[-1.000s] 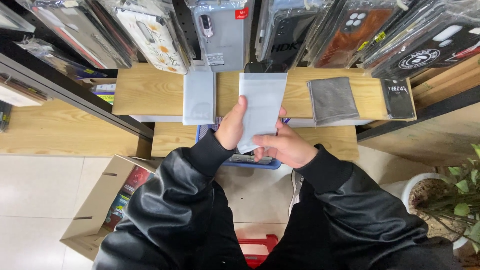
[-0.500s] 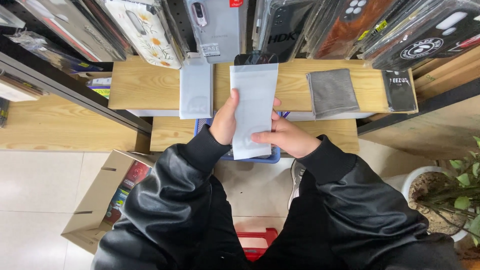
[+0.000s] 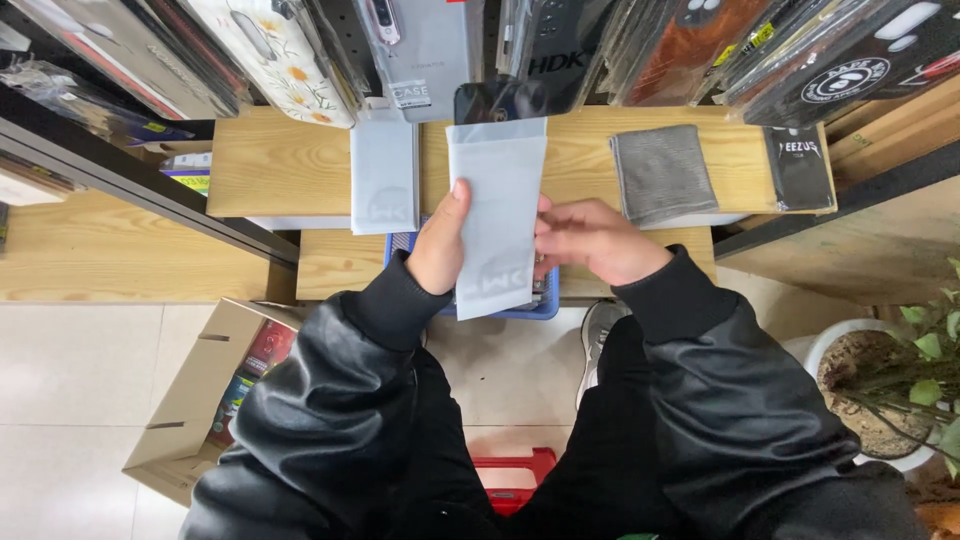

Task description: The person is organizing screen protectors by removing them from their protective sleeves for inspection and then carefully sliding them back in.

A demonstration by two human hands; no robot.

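My left hand [image 3: 441, 244] grips the left edge of a frosted white plastic sleeve [image 3: 496, 205] with the thumb on top. A dark phone-shaped item [image 3: 497, 101] sticks out of the sleeve's upper end. My right hand [image 3: 592, 240] touches the sleeve's right edge with its fingertips. The sleeve is held upright over the wooden shelf [image 3: 300, 160] and a blue basket [image 3: 540, 300]. A second white sleeve [image 3: 384, 176] lies flat on the shelf to the left.
A grey cloth [image 3: 662, 173] and a black packet [image 3: 801, 166] lie on the shelf to the right. Packaged phone cases [image 3: 280, 50] hang above. An open cardboard box [image 3: 215, 390] sits on the floor at left, a potted plant [image 3: 900, 390] at right, a red stool [image 3: 512, 478] below.
The sleeve has been raised and moved forward over the shelf. My right hand shifted from below the sleeve to its right edge, and the dark item now shows at the top.
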